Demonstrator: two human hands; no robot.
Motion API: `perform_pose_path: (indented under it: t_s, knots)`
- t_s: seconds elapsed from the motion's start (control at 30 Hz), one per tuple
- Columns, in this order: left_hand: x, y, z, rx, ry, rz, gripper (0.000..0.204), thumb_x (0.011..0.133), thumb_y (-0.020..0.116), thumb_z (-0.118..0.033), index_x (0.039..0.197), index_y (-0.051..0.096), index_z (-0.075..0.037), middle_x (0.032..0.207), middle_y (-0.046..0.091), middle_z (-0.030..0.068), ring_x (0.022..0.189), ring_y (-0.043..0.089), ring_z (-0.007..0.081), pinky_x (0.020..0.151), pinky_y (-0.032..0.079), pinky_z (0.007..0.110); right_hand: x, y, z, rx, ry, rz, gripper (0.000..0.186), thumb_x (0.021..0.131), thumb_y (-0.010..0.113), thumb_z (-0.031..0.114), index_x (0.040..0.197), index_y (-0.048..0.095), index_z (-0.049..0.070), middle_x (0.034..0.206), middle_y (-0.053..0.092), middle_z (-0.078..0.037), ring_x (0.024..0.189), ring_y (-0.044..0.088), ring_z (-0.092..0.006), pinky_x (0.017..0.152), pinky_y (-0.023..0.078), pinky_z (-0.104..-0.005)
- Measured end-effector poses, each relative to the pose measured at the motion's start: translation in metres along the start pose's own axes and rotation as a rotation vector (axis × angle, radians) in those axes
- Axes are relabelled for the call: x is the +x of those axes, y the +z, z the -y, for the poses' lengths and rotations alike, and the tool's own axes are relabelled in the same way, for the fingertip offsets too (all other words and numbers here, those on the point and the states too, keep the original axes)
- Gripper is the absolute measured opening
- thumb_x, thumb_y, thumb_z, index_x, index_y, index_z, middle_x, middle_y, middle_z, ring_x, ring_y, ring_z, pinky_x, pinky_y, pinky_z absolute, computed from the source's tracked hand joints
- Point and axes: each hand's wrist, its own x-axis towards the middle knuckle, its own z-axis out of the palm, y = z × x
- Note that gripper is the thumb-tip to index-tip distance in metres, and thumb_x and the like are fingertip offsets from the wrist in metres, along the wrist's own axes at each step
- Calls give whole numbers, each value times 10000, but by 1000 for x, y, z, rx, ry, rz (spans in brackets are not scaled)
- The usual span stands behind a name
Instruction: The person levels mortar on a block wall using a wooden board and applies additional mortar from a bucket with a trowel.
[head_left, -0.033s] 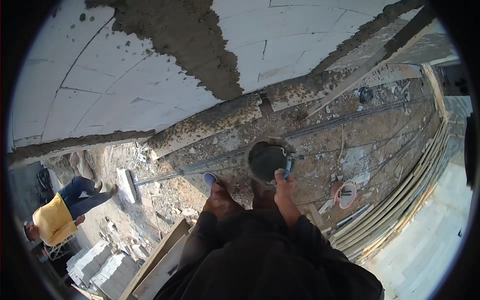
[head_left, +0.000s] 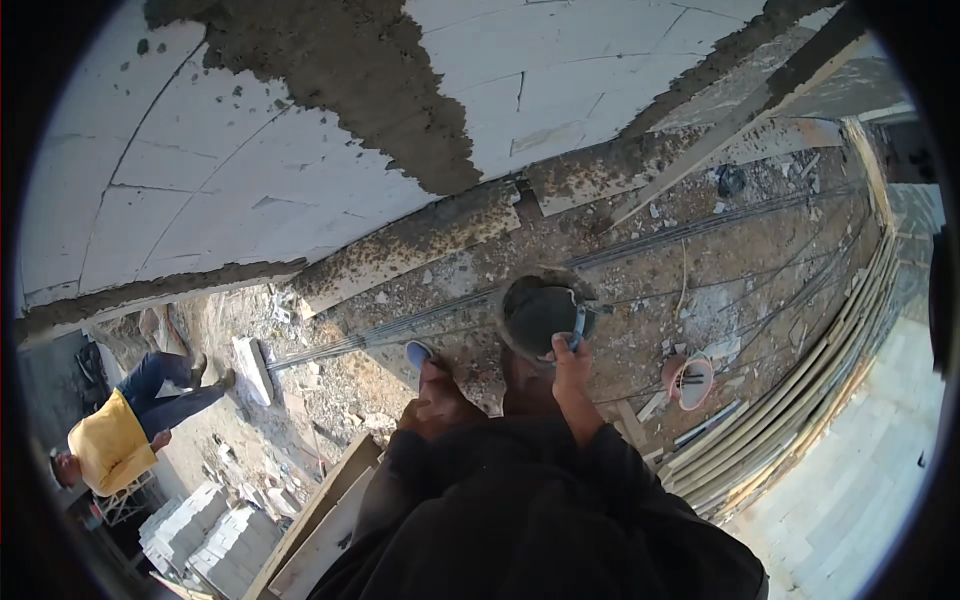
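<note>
My right hand [head_left: 571, 366] is closed round the pale blue curved handle of a dark tool [head_left: 579, 322]. The tool's kind is not clear; its dark face is hard to tell from what lies behind it. This is at a round bucket [head_left: 507, 303] with dark grey, mortar-like stuff in it, in front of my right leg. Near my left knee is my left hand [head_left: 425, 415]; its fingers blend with the leg, so their pose is unclear. Ahead rises a pale block wall [head_left: 300, 190] with a patch of wet grey mortar [head_left: 400, 90].
Thin rods [head_left: 640, 245] cross the rubble-strewn ground. A plank [head_left: 740, 140] leans at the wall. To the right stand a pink bucket [head_left: 672, 375] and long poles [head_left: 800, 390]. A person in yellow [head_left: 112, 440] and stacked white blocks [head_left: 205, 535] are at left.
My right hand and the dark tool have shifted slightly right, and more of the bucket's inside shows. The whole view has moved a little. My left hand stays by the knee.
</note>
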Motion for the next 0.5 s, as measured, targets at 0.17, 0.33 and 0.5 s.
perform_pose_path:
  t_s: [0.17,0.33,0.5]
  knots:
    - [-92,-19,75,-248,-438,-83,968,735,904,-458,1530,440,-158,1443,536,297,1287,597,365,1046,513,433,110,-52,-3,-70,-40,-123,153,886,779,133,881,627,114,695,561,26,561,543,-117,530,419,-286]
    - [-173,-23,44,-403,-630,79,872,894,738,-499,1540,403,-18,1492,518,224,1383,499,331,1140,425,428,192,-132,-25,-104,112,-215,155,900,769,154,900,620,110,716,566,28,578,548,-126,557,404,-326]
    - [-187,-20,48,-185,-636,123,826,879,731,-445,1533,421,-47,1470,536,220,1369,514,339,1133,434,431,244,-209,-55,-159,337,-303,150,949,733,209,977,626,107,799,599,6,723,577,-156,642,408,-378]
